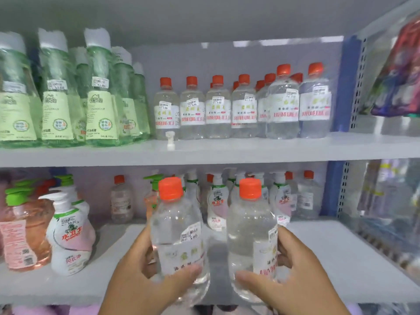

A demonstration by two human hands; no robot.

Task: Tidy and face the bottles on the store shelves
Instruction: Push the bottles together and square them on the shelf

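My left hand [145,278] grips a clear bottle with an orange cap [179,230], its white label and price sticker turned toward me. My right hand [293,276] grips a second clear orange-capped bottle [250,233], its label turned to the right. Both bottles are upright in front of the lower shelf [341,258]. On the upper shelf [227,151] a row of matching orange-capped bottles [243,108] stands with labels mostly facing out.
Tall green bottles [56,96] fill the upper shelf's left. A small white pump part [170,137] lies at that shelf's front. On the lower shelf stand pink pump bottles [27,228], white pump bottles [70,233] and more at the back. Bagged goods [395,71] hang at right.
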